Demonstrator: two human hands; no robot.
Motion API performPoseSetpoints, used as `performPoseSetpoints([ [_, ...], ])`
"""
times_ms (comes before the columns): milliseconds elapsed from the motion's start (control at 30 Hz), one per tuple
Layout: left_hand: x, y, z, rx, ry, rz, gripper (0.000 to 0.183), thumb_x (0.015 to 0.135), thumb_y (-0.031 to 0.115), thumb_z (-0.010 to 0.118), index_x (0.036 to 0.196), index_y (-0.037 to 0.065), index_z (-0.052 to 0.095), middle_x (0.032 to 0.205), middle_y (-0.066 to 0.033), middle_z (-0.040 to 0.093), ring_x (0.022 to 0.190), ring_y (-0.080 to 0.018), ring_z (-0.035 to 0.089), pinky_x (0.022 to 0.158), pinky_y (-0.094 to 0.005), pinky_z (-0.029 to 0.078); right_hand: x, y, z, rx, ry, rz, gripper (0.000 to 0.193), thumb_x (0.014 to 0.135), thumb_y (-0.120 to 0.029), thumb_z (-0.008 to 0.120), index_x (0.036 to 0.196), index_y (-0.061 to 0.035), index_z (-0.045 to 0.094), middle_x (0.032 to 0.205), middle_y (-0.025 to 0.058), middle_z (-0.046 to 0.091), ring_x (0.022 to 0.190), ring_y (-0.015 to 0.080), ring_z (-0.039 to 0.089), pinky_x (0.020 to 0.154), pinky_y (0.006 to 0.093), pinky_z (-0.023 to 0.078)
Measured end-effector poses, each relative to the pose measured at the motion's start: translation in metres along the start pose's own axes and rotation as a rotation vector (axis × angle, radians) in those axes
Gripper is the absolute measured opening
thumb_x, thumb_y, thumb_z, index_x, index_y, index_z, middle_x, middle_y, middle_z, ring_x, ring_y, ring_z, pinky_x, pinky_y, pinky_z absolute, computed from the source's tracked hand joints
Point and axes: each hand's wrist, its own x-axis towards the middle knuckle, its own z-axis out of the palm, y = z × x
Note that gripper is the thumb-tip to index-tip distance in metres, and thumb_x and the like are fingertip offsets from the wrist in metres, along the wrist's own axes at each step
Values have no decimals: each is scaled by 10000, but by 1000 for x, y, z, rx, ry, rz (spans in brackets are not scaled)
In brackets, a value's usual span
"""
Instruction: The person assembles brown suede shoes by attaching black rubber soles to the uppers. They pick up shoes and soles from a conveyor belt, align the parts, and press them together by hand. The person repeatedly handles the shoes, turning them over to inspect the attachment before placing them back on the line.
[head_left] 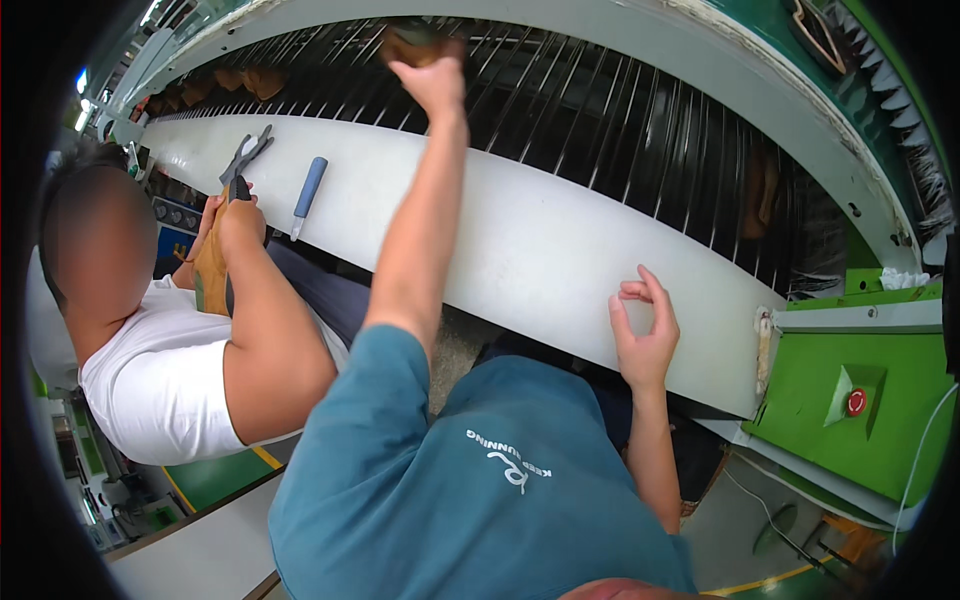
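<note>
My left hand [436, 82] reaches far out over the dark bed of metal rods [560, 90]. Its thumb and fingers close around a blurred brown shoe [412, 45], partly hidden at the machine's upper edge. Over the right part of the white ledge [520, 230], my right hand [647, 335] hovers with bent fingers and the thumb apart. Nothing shows in that hand.
A co-worker [200, 370] on the left holds a tan and dark shoe [212, 265]. A blue-handled knife [310, 190] and dark scissors [246, 152] lie on the ledge. More brown shoes [262, 82] sit beyond. A green panel with a red button [856, 402] stands right.
</note>
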Motion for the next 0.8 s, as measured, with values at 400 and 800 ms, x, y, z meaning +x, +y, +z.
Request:
performPoseSetpoints([
  [400,-93,6,7,972,-886,61,337,874,311,810,1143,109,837,1053,-205,813,991,-412,780,863,-512,636,2,0,5,-212,-28,-133,249,922,-94,843,1165,-62,799,958,28,780,901,203,717,1040,380,471],
  [800,-281,73,13,309,-1416,364,432,894,313,854,1264,101,783,1282,-157,748,1279,-368,675,1101,-495,550,-7,0,2,-139,-17,-67,209,942,-113,833,1141,-54,809,944,56,786,898,217,726,1002,382,522],
])
